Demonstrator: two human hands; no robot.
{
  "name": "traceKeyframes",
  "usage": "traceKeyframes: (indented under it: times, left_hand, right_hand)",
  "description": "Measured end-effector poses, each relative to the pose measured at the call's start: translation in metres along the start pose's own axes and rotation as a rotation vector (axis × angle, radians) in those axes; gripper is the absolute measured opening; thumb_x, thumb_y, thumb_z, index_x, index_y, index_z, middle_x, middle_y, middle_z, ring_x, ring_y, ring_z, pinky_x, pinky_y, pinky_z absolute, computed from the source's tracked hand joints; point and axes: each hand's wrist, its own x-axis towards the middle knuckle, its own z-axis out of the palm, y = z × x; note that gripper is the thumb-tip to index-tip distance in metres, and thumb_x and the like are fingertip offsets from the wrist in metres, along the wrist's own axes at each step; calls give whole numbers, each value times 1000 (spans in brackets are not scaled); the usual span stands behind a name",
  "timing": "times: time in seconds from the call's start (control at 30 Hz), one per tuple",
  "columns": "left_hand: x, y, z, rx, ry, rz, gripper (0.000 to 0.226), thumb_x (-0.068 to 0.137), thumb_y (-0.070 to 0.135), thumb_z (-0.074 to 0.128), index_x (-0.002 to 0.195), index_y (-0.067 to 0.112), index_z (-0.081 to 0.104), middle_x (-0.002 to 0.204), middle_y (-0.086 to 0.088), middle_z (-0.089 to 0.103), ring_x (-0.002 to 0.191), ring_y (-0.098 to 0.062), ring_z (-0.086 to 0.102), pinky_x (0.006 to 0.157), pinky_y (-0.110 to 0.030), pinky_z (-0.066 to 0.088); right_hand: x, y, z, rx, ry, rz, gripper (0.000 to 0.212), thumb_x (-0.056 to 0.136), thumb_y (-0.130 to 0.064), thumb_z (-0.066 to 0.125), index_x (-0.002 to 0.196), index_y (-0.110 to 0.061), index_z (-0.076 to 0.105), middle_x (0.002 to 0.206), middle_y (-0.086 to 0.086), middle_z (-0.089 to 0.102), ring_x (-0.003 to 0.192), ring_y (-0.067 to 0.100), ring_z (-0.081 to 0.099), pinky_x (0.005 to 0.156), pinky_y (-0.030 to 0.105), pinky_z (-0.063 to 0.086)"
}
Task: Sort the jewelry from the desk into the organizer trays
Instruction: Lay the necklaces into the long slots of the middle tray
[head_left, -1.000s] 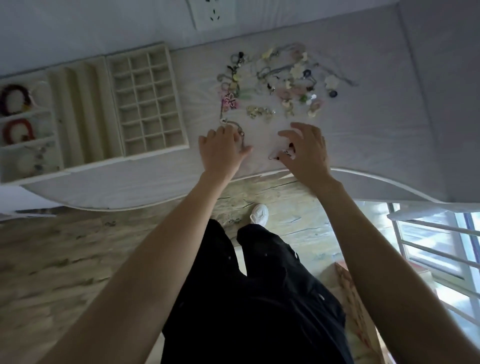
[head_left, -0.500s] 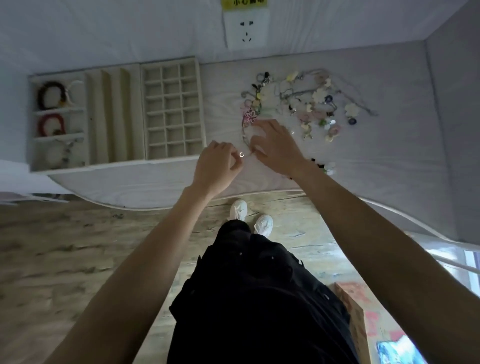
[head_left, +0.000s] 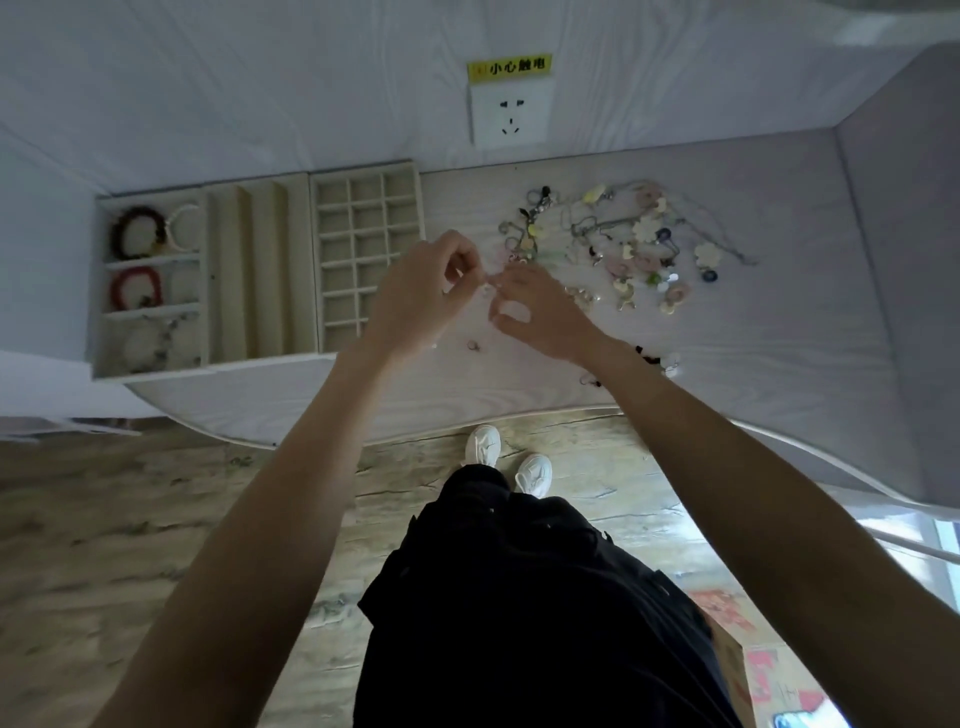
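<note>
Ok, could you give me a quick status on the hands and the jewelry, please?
Left hand and right hand pinch one small piece together. Pile unsorted on desk. Grid tray looks empty. Nothing blocking.

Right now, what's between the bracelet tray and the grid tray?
In the head view, a tray of long slots lies between the bracelet tray and the grid tray.

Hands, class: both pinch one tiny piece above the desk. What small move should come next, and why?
Probably the left hand should carry the small piece left to the grid tray, once the right hand lets go. Both pinch it beside that tray, whose visible small cells look empty.
</note>
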Motion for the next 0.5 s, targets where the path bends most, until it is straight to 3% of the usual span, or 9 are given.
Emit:
traceKeyframes:
  times: [0.1,0.2,0.27,0.33,0.43,0.5]
  left_hand:
    - [10,-9,-9,48,58,-40,8,96,19,53,96,11,57,83,7,55,73,-6,49,64,-15,40]
    - [16,-17,-19,27,115,-75,11,96,19,53,97,10,59,85,4,58,76,-10,52,70,-21,43]
    - [17,-25,-24,15,148,-120,12,94,21,57,98,11,62,88,2,64,77,-13,57,73,-26,45]
    - [18,-34,-27,-14,178,-168,11,91,22,61,97,13,65,90,2,67,79,-14,60,75,-28,47]
    - [17,-39,-26,-43,221,-211,10,88,20,64,96,14,67,88,3,67,75,-9,57,69,-11,41]
    - [17,-38,-25,-29,249,-208,12,89,20,63,98,15,68,86,6,65,74,-6,54,65,-2,35]
  right_hand:
    - [-4,3,-13,127,78,124,16,88,-14,63,100,-5,66,118,7,60,118,24,46,93,17,24]
    - [-7,1,-31,270,128,277,24,91,-17,60,113,-6,64,111,0,58,102,11,49,87,18,33]
    - [-10,2,-39,457,196,334,16,93,-18,59,105,-10,65,104,0,63,90,11,54,80,21,42]
    - [-14,0,-46,573,257,367,7,94,-13,57,92,-12,63,94,1,66,78,9,58,68,12,45]
    - [-19,-3,-51,544,259,353,20,94,-9,54,79,-21,57,77,-6,63,61,-9,55,58,6,39]
    - [-18,-4,-54,519,260,339,21,94,-11,55,78,-24,57,71,-6,58,61,-1,55,61,12,40]
